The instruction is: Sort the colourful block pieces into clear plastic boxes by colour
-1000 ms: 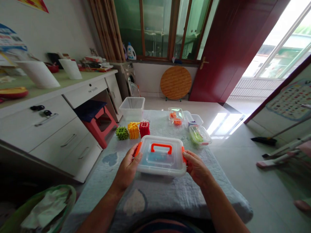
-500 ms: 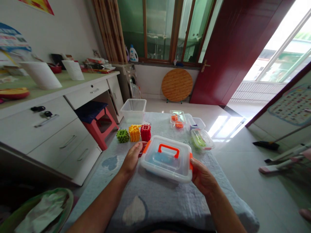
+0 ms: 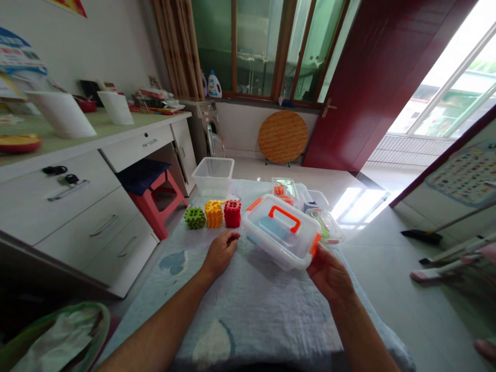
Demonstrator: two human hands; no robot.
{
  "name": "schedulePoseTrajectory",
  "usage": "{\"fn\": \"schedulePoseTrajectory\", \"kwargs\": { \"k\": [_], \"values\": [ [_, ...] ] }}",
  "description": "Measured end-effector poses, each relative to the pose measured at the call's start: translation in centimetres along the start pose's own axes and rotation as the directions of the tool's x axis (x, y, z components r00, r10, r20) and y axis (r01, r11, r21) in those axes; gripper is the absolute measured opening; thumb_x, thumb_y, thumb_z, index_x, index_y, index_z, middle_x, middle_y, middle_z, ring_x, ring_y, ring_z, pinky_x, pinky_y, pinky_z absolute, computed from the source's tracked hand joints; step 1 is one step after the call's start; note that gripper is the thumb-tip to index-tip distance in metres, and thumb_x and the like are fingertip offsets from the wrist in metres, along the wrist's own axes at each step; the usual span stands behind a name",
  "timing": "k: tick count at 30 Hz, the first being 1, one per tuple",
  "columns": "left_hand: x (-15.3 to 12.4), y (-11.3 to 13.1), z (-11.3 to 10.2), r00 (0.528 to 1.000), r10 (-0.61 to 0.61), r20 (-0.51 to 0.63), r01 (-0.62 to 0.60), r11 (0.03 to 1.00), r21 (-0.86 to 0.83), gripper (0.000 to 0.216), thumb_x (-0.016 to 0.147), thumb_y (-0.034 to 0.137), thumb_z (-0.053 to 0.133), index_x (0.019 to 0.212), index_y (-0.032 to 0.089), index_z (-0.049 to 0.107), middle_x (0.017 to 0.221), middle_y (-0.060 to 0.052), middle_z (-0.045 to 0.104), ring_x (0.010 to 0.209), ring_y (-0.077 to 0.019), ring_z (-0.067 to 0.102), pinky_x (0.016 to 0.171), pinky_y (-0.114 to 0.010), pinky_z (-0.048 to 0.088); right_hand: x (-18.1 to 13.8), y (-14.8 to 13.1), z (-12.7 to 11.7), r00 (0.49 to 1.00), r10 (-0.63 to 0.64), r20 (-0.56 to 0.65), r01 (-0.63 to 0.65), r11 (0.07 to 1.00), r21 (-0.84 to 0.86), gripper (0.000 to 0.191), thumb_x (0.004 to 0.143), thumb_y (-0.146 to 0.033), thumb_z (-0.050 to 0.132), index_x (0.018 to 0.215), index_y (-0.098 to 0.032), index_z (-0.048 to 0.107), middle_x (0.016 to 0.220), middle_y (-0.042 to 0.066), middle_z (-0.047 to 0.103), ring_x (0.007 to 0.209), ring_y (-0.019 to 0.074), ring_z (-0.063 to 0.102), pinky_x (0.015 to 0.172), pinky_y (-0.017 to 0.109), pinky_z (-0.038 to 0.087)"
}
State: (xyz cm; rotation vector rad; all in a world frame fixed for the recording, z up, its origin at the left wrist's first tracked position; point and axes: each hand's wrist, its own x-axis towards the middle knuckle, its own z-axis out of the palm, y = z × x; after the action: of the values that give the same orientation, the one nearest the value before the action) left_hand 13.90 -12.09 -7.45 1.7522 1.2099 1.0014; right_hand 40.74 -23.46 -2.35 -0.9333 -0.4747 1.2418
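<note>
My right hand [image 3: 329, 268] grips a clear plastic storage box [image 3: 277, 232] by its orange latch at the right end. The box is lidded, with an orange handle on top and something blue showing through. It tilts above the cloth-covered table, its left end higher. My left hand [image 3: 222, 251] is away from the box, low over the cloth, with its fingers curled together and nothing visible in them. Just beyond it stand a green block stack [image 3: 195, 218], a yellow block stack [image 3: 214, 213] and a red block stack [image 3: 232, 213].
An open clear bin [image 3: 213, 175] stands at the table's far left. Behind the held box are a clear container with orange pieces [image 3: 284, 188] and a lidded container with something green [image 3: 327, 226]. A pink stool [image 3: 157, 199] and a waste basket [image 3: 103, 320] are on the left.
My left hand has let go of the box and dropped back toward the cloth. My right hand has carried the box up and to the right, tilting it.
</note>
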Motion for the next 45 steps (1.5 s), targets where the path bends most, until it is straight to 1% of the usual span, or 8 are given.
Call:
{"fn": "schedulePoseTrajectory", "kwargs": {
  "k": [6,10,18,24,30,38,43,45],
  "values": [
    [-0.4,-0.6,0.1,0.997,0.066,0.035,-0.070,0.992,0.108,0.021,0.080,0.027,0.053,0.089,0.019,0.070,0.089,-0.006,0.070,0.084,-0.0216,0.064,0.082,-0.034,0.051,3.7,-0.7,4.6,0.994,-0.091,0.053,0.087,0.993,0.082,0.019,0.075,-0.028,0.070,0.093,-0.025,0.069,0.083,0.001,0.073,0.078,0.0202,0.066,0.079,0.039,0.055],
    [-0.4,-0.8,0.0,0.998,0.047,0.035,-0.050,0.995,0.081,0.019,0.079,0.026,0.054,0.087,0.019,0.070,0.088,-0.005,0.071,0.082,-0.0203,0.064,0.081,-0.033,0.051,7.1,-0.2,7.3,0.992,-0.054,0.118,0.034,0.985,0.167,0.006,0.073,-0.024,0.064,0.079,-0.022,0.066,0.076,0.001,0.071,0.076,0.0189,0.065,0.086,0.039,0.053],
    [-0.3,-1.2,0.0,1.000,0.019,0.007,-0.019,0.998,0.061,0.021,0.079,0.028,0.053,0.088,0.019,0.069,0.088,-0.005,0.069,0.082,-0.0200,0.064,0.080,-0.033,0.051,12.3,3.4,10.7,0.989,0.056,0.136,-0.089,0.966,0.245,0.012,0.070,-0.018,0.057,0.078,-0.020,0.066,0.071,0.002,0.071,0.071,0.0186,0.064,0.083,0.038,0.053],
    [-0.2,-0.7,-0.2,0.999,0.017,0.027,-0.018,0.998,0.053,0.021,0.079,0.027,0.054,0.089,0.018,0.070,0.089,-0.006,0.070,0.083,-0.0211,0.065,0.080,-0.034,0.052,14.1,5.7,11.6,0.988,0.108,0.108,-0.136,0.945,0.297,0.014,0.069,-0.015,0.053,0.075,-0.020,0.064,0.069,0.002,0.072,0.071,0.0176,0.066,0.080,0.035,0.054],
    [-0.2,-0.6,-0.2,1.000,0.010,0.025,-0.011,0.999,0.032,0.019,0.080,0.027,0.055,0.088,0.018,0.070,0.089,-0.006,0.071,0.085,-0.0219,0.066,0.083,-0.035,0.052,15.5,7.7,12.8,0.992,0.083,0.097,-0.110,0.941,0.319,0.018,0.068,-0.013,0.052,0.080,-0.022,0.062,0.073,0.000,0.072,0.077,0.0175,0.067,0.079,0.034,0.053],
    [-0.2,-0.6,-0.2,0.999,0.011,0.032,-0.013,0.999,0.036,0.019,0.081,0.027,0.056,0.089,0.018,0.071,0.089,-0.006,0.071,0.086,-0.0221,0.066,0.083,-0.034,0.051,17.9,8.4,13.4,0.995,0.092,0.033,-0.097,0.939,0.330,0.019,0.066,-0.013,0.052,0.081,-0.022,0.060,0.067,-0.002,0.070,0.072,0.0160,0.066,0.078,0.033,0.052],
    [-0.2,-0.5,-0.3,0.999,0.020,0.045,-0.022,0.999,0.050,0.018,0.083,0.027,0.056,0.089,0.019,0.071,0.090,-0.006,0.071,0.087,-0.0220,0.066,0.083,-0.034,0.051,18.3,8.7,12.2,0.995,0.077,0.064,-0.089,0.970,0.225,0.019,0.065,-0.015,0.051,0.081,-0.022,0.058,0.074,0.000,0.072,0.077,0.0172,0.068,0.079,0.035,0.054],
    [-0.2,-0.4,-0.4,0.999,0.018,0.051,-0.021,0.998,0.056,0.018,0.083,0.027,0.055,0.089,0.018,0.070,0.090,-0.006,0.071,0.087,-0.0220,0.066,0.084,-0.034,0.051,18.0,9.1,11.3,0.995,0.047,0.087,-0.049,0.998,0.024,0.019,0.067,-0.017,0.050,0.083,-0.022,0.057,0.080,0.002,0.073,0.083,0.0179,0.069,0.081,0.036,0.055]
  ]
}}
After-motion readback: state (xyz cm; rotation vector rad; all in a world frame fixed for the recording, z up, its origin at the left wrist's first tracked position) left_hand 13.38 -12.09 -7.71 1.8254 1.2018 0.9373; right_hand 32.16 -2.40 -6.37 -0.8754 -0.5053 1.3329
